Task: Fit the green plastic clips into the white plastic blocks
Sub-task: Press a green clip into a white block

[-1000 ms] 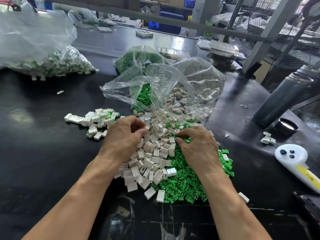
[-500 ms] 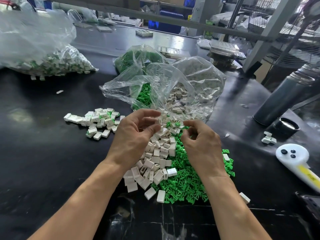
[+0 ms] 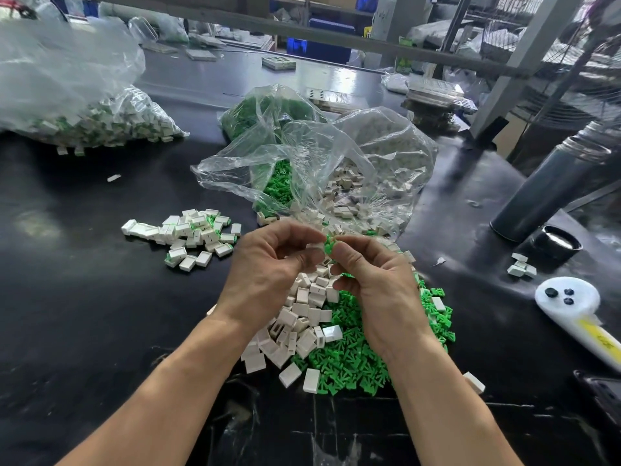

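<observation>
Glossy black worktable [image 3: 84, 297]; grey shelving [image 3: 524, 55]

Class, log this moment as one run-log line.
step: fitting | left hand: holds white plastic block | right hand: pinches green plastic clip | clip at block, seating unclear

Loose blocks [image 3: 304, 317] lie left of the clips [image 3: 353, 361] on the surface [image 3: 84, 314]; open bags [image 3: 319, 163] sit behind them (a flask [image 3: 547, 183] far right).

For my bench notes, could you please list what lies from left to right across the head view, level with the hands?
Small pile of finished blocks → left hand → right hand → black cap.
</observation>
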{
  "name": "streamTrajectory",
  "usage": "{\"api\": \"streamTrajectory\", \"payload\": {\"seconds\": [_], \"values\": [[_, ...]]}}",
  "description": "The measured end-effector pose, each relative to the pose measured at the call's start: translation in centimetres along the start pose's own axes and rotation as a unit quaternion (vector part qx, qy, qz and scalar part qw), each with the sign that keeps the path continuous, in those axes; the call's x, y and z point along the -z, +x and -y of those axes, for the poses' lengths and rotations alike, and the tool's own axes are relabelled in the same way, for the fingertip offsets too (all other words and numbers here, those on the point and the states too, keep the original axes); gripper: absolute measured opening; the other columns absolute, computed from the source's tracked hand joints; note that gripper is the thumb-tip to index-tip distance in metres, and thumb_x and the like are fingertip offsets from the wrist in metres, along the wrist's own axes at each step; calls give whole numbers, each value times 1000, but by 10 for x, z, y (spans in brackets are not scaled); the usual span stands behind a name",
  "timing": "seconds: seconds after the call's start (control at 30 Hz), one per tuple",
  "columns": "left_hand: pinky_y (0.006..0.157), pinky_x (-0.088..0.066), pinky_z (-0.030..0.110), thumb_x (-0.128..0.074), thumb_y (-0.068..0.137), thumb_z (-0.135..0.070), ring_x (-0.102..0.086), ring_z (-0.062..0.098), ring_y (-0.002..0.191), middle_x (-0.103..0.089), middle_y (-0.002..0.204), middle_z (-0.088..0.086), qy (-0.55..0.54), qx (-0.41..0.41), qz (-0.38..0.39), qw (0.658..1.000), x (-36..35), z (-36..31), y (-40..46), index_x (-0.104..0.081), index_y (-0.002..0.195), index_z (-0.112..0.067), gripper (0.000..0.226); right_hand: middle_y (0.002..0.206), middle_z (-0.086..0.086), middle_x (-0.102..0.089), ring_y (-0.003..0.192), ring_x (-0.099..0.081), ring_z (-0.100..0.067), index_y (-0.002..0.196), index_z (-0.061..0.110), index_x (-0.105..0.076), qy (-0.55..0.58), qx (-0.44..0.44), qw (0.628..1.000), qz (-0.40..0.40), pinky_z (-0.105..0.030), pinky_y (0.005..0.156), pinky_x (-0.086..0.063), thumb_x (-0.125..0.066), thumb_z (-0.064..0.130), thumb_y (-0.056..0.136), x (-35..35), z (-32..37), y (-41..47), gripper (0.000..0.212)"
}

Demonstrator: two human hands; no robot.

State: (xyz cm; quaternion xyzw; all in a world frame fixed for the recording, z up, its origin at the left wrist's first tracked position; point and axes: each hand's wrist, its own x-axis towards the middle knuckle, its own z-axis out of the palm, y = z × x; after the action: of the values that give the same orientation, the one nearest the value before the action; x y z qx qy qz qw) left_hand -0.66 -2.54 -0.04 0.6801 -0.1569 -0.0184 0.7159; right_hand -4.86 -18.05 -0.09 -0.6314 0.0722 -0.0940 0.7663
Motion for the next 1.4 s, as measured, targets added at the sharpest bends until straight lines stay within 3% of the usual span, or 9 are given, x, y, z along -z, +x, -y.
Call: {"api": "streamTrajectory", "payload": {"seconds": [0.1, 0.27, 0.53, 0.87, 1.07, 1.2, 1.33, 1.4], "values": [[84, -64, 44, -75, 85, 7, -75, 33, 92, -78, 95, 10, -14, 5, 3, 1000, -1, -1, 0, -76, 100, -7, 20, 84, -6, -72, 71, -64, -14, 90, 20, -79, 4, -3, 1000, 2, -25, 61, -53, -77, 16, 91, -1, 0, -1, 4], [77, -63, 30, -76, 82, 7, -76, 22, 86, -78, 92, 9, -38, 2, 18, 999, 0, -3, -1, -76, 98, -5, 20, 83, -7, -72, 71, -64, -14, 90, 17, -79, 10, -21, 1000, -2, -25, 60, -52, -77, 19, 89, 0, 0, -1, 3], [73, -62, 27, -75, 81, 11, -73, 19, 77, -77, 86, 10, -51, 2, 29, 998, -1, -2, 0, -74, 99, 1, 21, 79, -6, -71, 69, -64, -13, 91, 13, -78, 15, -7, 1000, -19, -23, 57, -52, -76, 15, 91, -1, -2, -1, 2], [67, -59, 25, -81, 79, 4, -74, 16, 74, -77, 85, 7, -57, 19, 7, 998, -2, 4, 1, -75, 95, -9, 21, 82, -2, -76, 73, -71, -13, 93, 17, -74, -92, 64, 993, -42, -21, 62, -55, -75, 18, 95, -6, -4, -6, 2], [67, -58, 22, -82, 79, 1, -74, 16, 74, -78, 85, 7, -37, 9, 2, 999, 1, 3, 2, -75, 95, -11, 21, 81, -6, -76, 68, -68, -14, 94, 11, -74, -86, 41, 995, -6, -25, 60, -56, -74, 13, 95, -3, 6, -7, 2], [73, -62, 30, -82, 81, -1, -74, 23, 80, -78, 88, 6, 8, -10, 3, 1000, 1, 4, 2, -75, 96, -14, 21, 80, -5, -76, 65, -68, -13, 96, 10, -75, -105, 49, 993, -9, -23, 59, -56, -75, 18, 95, -1, 8, -8, 7], [74, -58, 20, -79, 85, 2, -74, 12, 82, -77, 88, -2, 78, -28, 21, 996, 0, 5, 0, -75, 99, -18, 25, 79, -7, -75, 65, -68, -16, 97, 9, -75, -98, 31, 994, -28, -25, 60, -57, -74, 19, 96, 0, 6, -7, 10], [75, -59, 24, -79, 87, -2, -73, 11, 84, -75, 90, -3, 108, -41, 19, 993, -1, 5, -1, -75, 100, -21, 24, 80, -7, -75, 66, -68, -16, 97, 10, -75, -91, 16, 996, -23, -26, 60, -57, -73, 20, 96, 1, 5, -6, 11]]}}
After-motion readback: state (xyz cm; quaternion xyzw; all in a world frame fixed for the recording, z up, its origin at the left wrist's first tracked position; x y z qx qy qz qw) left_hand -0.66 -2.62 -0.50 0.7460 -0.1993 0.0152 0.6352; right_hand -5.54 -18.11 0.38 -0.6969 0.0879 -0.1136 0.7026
